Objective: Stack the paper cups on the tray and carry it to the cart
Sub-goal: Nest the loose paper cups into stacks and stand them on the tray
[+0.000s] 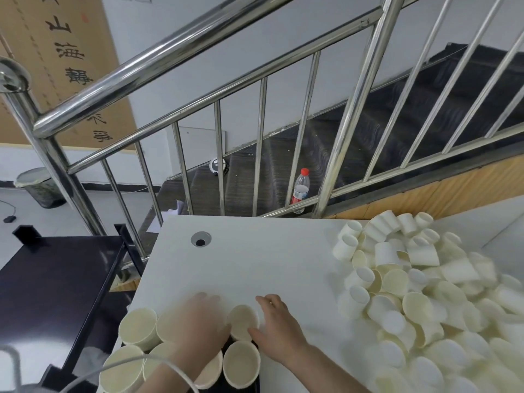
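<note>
Head view: at 9 o'clock stands a dark cart [54,282]. At 6 o'clock, upright paper cups [241,363] crowd a dark tray [226,344] on the white table [255,259]. Blurred, the left hand [198,321] lies over them, grip impossible to tell. Beside it the right hand [276,327] touches one cup [243,321] with spread fingers. At 3 o'clock, a heap of loose cups [419,293].

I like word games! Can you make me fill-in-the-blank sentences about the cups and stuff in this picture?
1. The water bottle behind the railing has a ____ cap.
2. The big loose pile of cups lies to the ____ of the right hand.
3. The upright cups near the left hand stand with their open ends facing ____.
4. The desk is coloured ____.

Missing words: red; right; up; white
</note>
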